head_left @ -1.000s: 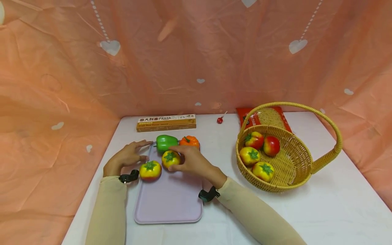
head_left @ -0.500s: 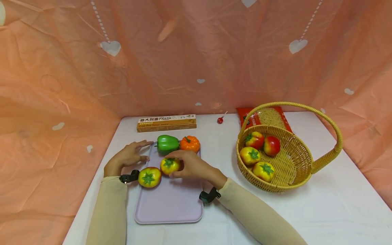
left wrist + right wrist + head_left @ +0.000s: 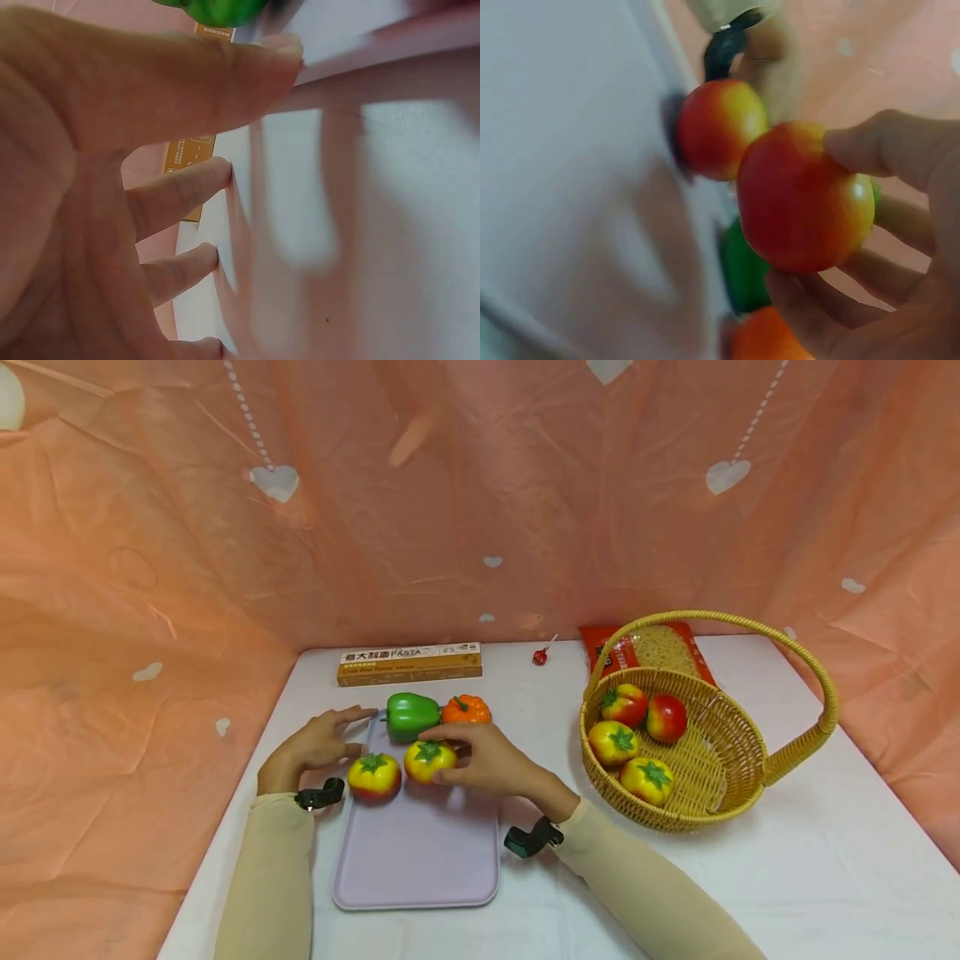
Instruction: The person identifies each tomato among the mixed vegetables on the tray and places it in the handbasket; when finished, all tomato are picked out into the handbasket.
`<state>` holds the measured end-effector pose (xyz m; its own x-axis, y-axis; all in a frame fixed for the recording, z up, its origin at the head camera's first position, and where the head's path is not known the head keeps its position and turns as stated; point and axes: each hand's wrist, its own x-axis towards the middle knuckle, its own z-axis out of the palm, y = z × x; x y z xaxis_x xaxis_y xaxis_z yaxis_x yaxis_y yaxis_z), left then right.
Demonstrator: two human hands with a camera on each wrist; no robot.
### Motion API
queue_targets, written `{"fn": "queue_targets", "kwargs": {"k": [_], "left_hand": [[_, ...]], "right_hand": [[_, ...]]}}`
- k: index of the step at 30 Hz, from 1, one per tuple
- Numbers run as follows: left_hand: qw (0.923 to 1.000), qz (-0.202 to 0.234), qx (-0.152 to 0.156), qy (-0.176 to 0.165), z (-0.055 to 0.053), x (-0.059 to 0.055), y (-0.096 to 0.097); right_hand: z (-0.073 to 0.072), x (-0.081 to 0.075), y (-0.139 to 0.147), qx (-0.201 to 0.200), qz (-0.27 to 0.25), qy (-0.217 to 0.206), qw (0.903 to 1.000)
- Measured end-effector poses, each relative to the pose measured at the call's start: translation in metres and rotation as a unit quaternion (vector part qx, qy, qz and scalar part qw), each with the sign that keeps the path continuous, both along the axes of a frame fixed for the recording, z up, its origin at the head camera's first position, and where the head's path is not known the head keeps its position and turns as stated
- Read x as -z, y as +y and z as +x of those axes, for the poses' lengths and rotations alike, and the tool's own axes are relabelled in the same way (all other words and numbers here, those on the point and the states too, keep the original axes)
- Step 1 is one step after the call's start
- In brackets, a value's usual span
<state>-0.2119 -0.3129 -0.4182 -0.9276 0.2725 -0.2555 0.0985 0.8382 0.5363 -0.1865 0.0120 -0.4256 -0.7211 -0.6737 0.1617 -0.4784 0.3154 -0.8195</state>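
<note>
In the head view my right hand pinches a yellow-and-red tomato with a green leafy top. The right wrist view shows the tomato's red underside between thumb and fingers, raised above the lilac tray. A second tomato sits upright at the tray's left side, beside the left wrist. My left hand lies at the tray's left edge, fingers spread and thumb touching the rim. At the tray's far end are a green bell pepper and an orange pumpkin, partly hidden behind the right hand.
To the right stands a wicker basket with a tall handle, holding several red and yellow fruits. A red pasta bag lies behind it. A pasta box and a small red item lie along the table's back.
The held tomato has shifted slightly right with my right hand. The left tomato tipped toward me half a second ago and now stands upright. My left hand has stayed put.
</note>
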Motion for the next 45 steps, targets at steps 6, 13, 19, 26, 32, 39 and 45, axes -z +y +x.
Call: {"fn": "queue_targets", "kwargs": {"k": [6, 13, 19, 26, 32, 39, 45], "left_hand": [[1.0000, 0.000, -0.001, 0.001, 0.000, 0.001, 0.001], [0.9999, 0.011, 0.001, 0.001, 0.000, 0.000, 0.001], [0.9999, 0.005, 0.007, 0.012, 0.000, 0.000, -0.001], [0.9997, 0.010, 0.009, 0.019, 0.001, 0.001, 0.000], [0.9999, 0.004, 0.010, 0.012, 0.000, 0.001, 0.000], [0.9999, -0.004, 0.005, 0.012, 0.000, 0.000, 0.001], [1.0000, 0.000, 0.002, 0.008, 0.000, 0.001, 0.001]], "right_hand": [[0.010, -0.019, 0.039, -0.011, -0.017, -0.012, 0.9997], [0.022, -0.041, 0.103, 0.005, -0.047, -0.032, 0.9984], [0.027, -0.051, 0.158, 0.065, -0.033, -0.005, 0.9973], [0.037, -0.049, 0.218, 0.152, -0.016, 0.024, 0.9880], [0.045, -0.041, 0.254, 0.212, 0.003, 0.029, 0.9768], [0.045, -0.032, 0.266, 0.258, 0.073, 0.043, 0.9625], [0.045, -0.034, 0.265, 0.268, 0.084, 0.044, 0.9586]]}}
